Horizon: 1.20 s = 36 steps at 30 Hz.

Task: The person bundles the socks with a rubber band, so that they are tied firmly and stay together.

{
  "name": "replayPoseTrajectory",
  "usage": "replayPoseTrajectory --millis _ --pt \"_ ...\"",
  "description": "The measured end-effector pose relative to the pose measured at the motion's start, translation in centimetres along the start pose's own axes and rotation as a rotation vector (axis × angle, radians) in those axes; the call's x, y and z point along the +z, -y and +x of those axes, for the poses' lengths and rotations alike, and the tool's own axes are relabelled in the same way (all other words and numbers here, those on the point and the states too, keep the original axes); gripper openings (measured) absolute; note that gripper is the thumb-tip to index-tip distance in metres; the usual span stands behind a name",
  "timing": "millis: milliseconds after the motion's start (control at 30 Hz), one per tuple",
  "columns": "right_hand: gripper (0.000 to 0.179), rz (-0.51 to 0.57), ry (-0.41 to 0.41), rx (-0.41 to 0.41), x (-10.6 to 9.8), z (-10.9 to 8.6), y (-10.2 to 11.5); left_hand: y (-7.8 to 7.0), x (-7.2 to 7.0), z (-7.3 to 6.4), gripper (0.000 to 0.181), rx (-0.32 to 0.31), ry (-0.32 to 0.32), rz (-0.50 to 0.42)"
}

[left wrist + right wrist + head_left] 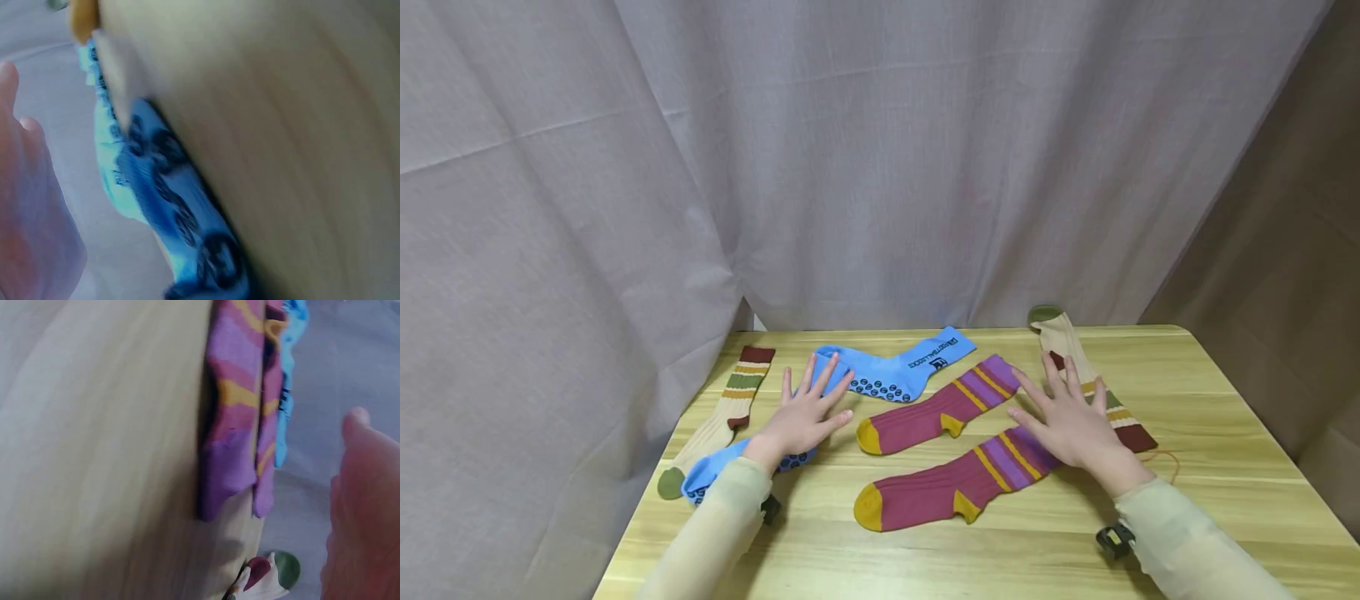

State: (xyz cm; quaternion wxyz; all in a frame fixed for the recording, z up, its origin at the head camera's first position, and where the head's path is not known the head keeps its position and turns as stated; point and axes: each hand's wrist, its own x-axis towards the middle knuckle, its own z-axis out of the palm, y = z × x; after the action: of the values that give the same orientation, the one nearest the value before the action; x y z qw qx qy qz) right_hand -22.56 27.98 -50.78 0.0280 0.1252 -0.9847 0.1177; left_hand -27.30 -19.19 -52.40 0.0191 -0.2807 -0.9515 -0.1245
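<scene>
My left hand (801, 421) spreads its fingers above a blue sock (722, 467), covering part of it in the head view. A second blue sock (887, 375), with black grip dots and lettering, lies behind. The right hand (1072, 421), fingers spread too, overlaps the cuff of the nearer maroon sock (917, 502) and part of a cream striped sock (1062, 336). Another maroon sock (913, 427), with yellow heel and toe, lies between the hands. At the far left is the other cream sock (711, 433). Neither hand holds anything; the left wrist view shows the hand (37, 212) apart from the blue sock.
All the socks lie flat on a wooden table (985, 567). A grey curtain (880, 192) hangs along its back and left, with a brown curtain (1255, 275) at the right. A thin orange string (1174, 460) lies near the right wrist.
</scene>
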Motion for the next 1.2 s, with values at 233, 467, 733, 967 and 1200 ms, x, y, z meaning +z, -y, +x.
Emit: replayPoseTrajectory --millis 233,467,733,967,1200 --pt "0.066 0.192 0.007 -0.017 -0.5 0.3 -0.3 -0.6 -0.2 -0.9 0.069 -0.017 -0.104 -0.324" --pt "0.047 0.477 -0.028 0.029 -0.5 -1.0 -0.7 -2.3 0.0 -2.1 0.057 -0.101 -0.244 -0.751" --pt "0.041 0.589 0.029 0.132 0.0 -2.5 -1.5 -3.1 -0.2 -3.0 0.043 -0.143 -0.019 -0.802" --pt "0.038 0.652 0.143 0.104 0.3 -3.3 -2.3 -3.7 -0.1 -3.4 0.023 -0.057 0.165 -0.810" --pt "0.037 0.704 0.136 0.055 0.8 -3.2 -2.9 -4.4 0.4 -3.1 0.027 -0.002 0.245 -0.795"
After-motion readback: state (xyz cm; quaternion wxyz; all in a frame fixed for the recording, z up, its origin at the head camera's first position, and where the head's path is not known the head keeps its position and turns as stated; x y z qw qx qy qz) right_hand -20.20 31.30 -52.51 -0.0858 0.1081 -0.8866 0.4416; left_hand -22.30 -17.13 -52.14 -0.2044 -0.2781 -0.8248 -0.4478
